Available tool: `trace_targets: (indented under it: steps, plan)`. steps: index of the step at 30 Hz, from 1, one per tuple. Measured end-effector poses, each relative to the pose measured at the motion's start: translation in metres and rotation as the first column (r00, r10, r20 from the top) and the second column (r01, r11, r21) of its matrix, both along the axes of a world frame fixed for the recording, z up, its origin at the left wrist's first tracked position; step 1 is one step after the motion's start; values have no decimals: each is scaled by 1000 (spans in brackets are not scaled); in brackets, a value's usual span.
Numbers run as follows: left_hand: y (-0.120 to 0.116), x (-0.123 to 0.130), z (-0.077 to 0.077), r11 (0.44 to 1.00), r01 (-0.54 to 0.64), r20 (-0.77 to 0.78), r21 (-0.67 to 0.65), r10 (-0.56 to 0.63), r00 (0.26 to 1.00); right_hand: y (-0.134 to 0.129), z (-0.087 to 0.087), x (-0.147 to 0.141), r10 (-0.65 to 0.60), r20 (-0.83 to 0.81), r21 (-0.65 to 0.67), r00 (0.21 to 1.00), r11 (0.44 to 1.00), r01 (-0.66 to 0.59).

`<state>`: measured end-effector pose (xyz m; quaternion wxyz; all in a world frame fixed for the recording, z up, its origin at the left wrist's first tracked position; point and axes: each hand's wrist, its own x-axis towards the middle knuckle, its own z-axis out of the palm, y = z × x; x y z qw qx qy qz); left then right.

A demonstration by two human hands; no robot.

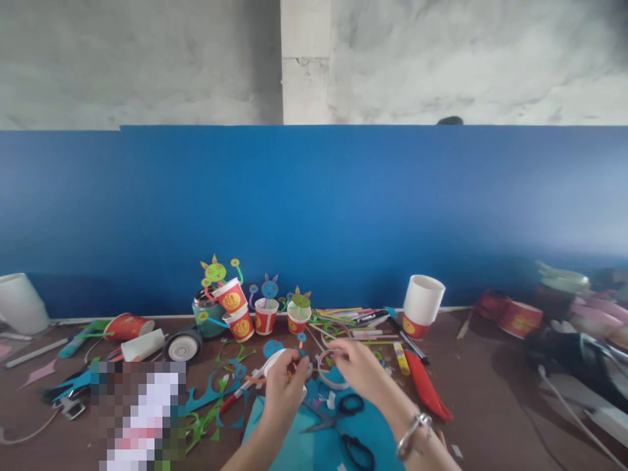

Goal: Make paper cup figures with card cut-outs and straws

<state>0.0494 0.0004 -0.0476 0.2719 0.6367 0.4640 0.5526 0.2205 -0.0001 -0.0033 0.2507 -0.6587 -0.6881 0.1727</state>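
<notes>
My left hand (283, 386) is closed around a white paper cup (273, 362), mostly hidden by the fingers. A blue paper face (273, 348) shows just above the cup, and an orange strip (256, 377) sticks out to its left. A small blue paper disc (301, 337) stands above my fingertips. My right hand (352, 363), wearing a bracelet (413, 435), grips a roll of clear tape (330, 376) close beside the left hand. Below them, black-handled scissors (333, 424) lie partly spread on blue paper (289, 437).
Decorated paper cups (266, 316) stand along the blue partition (314, 216), near a dark green jar (209, 314). Stacked white cups (422, 304), a yellow glue stick (401, 358) and a red pouch (428, 386) are right. Cut paper scraps (203, 418) lie left, beside a pixelated patch.
</notes>
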Motion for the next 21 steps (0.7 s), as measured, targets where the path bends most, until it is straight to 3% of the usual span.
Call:
trace_targets:
  steps: [2, 6, 9, 11, 14, 17, 20, 21]
  plan:
    - [1, 0, -2, 999, 14, 32, -35, -13, 999, 7, -3, 25, -188, 216, -71, 958, 976, 207]
    - [1, -1, -5, 996, 41, 85, -85, -34, 996, 17, -17, 70, -447, 366, -63, 816, 863, 501]
    - [1, -1, -5, 997, 17, 74, -76, -11, 997, 17, -28, 84, -539, 404, -68, 739, 788, 611]
    - [1, -1, -4, 997, 6, 59, -75, -1, 998, 17, -31, 87, -549, 405, -80, 731, 775, 626]
    - [2, -3, -3, 998, -28, 41, -50, 30, 999, 18, -26, 84, -507, 393, -105, 767, 804, 585]
    - [3, -4, -4, 997, -75, 20, -14, 75, 997, 16, -8, 71, -399, 344, -112, 850, 881, 459]
    - [6, -5, -5, 993, -120, -51, 17, 121, 991, 3, 12, 44, -162, 223, -70, 961, 981, 182]
    - [6, -5, -6, 991, -131, -83, 28, 133, 988, -3, 18, 32, 7, 125, -38, 992, 999, -3]
